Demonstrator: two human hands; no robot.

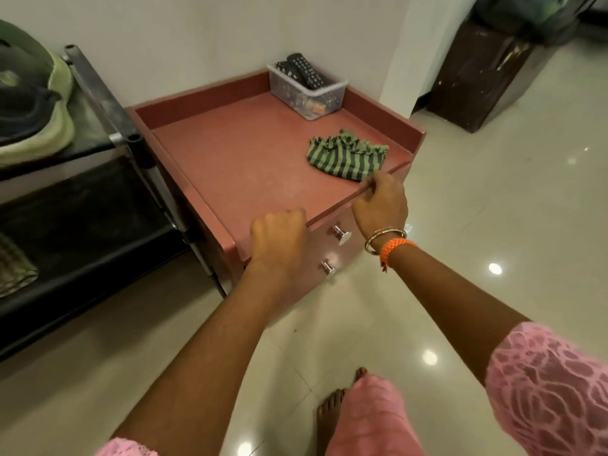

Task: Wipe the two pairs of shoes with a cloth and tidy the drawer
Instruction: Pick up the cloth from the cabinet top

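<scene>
Both hands' point(279, 238) point(381, 205) curled grip on smooth red cabinet's point(332, 209) front lip, striped cloth point(345, 156) nearby.

Two bare forearms reaching forward and down from the bottom of the view, both nearly straight at the elbow. Left hand point(279, 236) knuckles-up, back of the hand toward the camera, fingers curled under and hidden from sight. Right hand point(380, 205) a little farther forward and to the right, well apart from the left, also curled, thumb and fingertips pinched together at its upper left. Metal bangles point(383, 238) and a knotted orange thread band point(394, 250) around the right wrist. Pink lace sleeve point(546, 386) covering the right upper arm, another pink cuff at the left. One bare foot point(330, 413) below, toes pointing forward.
</scene>
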